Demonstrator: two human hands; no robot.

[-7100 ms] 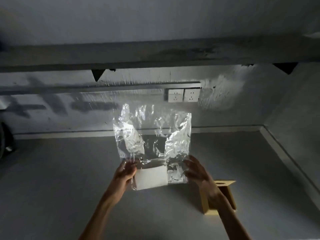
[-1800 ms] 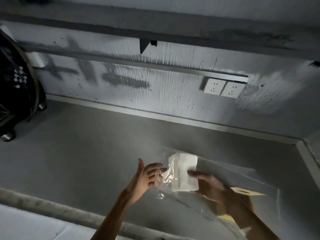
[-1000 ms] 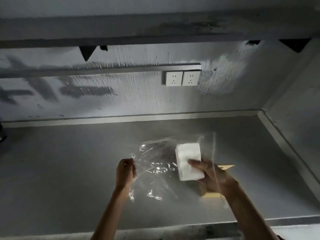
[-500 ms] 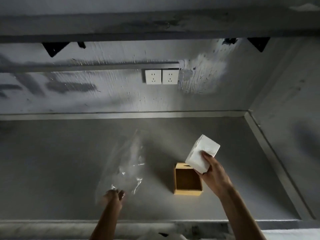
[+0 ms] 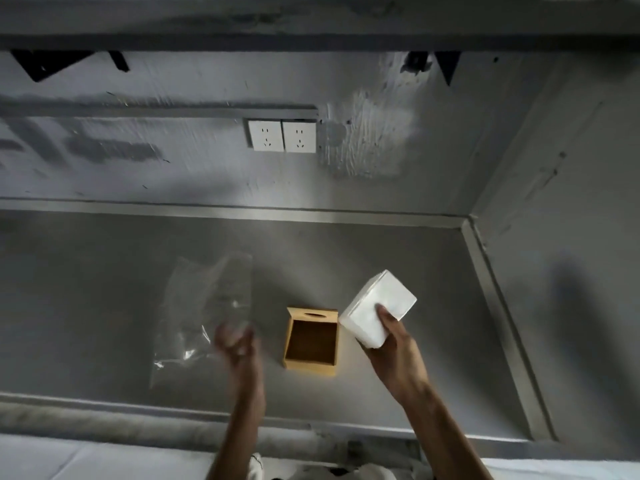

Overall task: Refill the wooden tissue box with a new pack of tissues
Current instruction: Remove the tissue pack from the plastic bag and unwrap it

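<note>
The wooden tissue box (image 5: 292, 341) lies on the grey surface with its open side up and nothing inside; its slotted face is on the far side. My right hand (image 5: 394, 344) grips a white tissue pack (image 5: 375, 306), tilted, just right of and above the box. My left hand (image 5: 235, 341) is blurred, left of the box, its fingers loosely curled and holding nothing that I can make out. It overlaps the right edge of the clear plastic bag (image 5: 204, 306), which lies flat on the surface.
A raised rim (image 5: 502, 327) borders the grey surface on the right and along the back wall. Two white wall sockets (image 5: 282, 136) sit on the wall behind. A front ledge (image 5: 138, 417) runs below my arms.
My left hand has moved right, away from the bag's near end toward the box, and the bag stays on the surface. My right hand still holds the tissue pack beside the box.
</note>
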